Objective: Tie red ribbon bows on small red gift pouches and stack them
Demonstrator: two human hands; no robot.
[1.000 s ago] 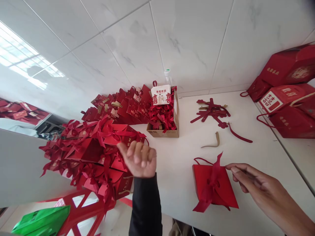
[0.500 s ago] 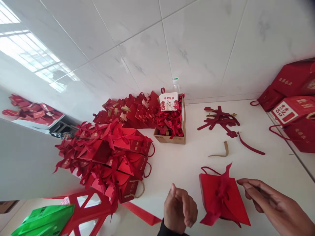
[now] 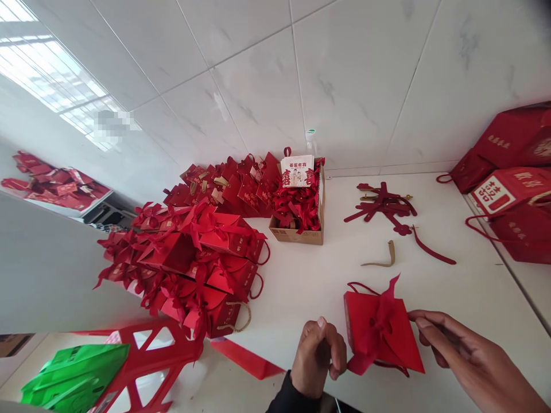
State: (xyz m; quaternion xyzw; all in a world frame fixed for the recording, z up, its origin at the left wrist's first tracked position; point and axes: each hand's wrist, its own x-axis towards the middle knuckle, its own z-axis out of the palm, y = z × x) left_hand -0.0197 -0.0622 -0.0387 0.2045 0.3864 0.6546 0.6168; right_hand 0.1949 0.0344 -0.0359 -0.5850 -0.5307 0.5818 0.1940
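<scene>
A small red gift bag (image 3: 379, 330) with a red ribbon bow lies flat on the white table (image 3: 451, 298) in front of me. My left hand (image 3: 319, 358) is curled, and its fingertips pinch the lower left ribbon tail of the bag. My right hand (image 3: 460, 355) reaches in from the right with fingers stretched, and its fingertips touch the bag's right corner. A dark sleeve covers my left forearm.
A heap of finished red bowed bags (image 3: 193, 258) fills the table's left. A cardboard box (image 3: 301, 232) of red ribbons stands at the back, with loose ribbons (image 3: 383, 203) and a tan strip (image 3: 383, 258) to its right. Large red boxes (image 3: 512, 189) stand far right. A red stool (image 3: 150, 367) and green bag (image 3: 73, 381) are lower left.
My left hand came down from in front of the bag heap to the bag's left ribbon tail and closed on it. My right hand stays at the bag's right corner.
</scene>
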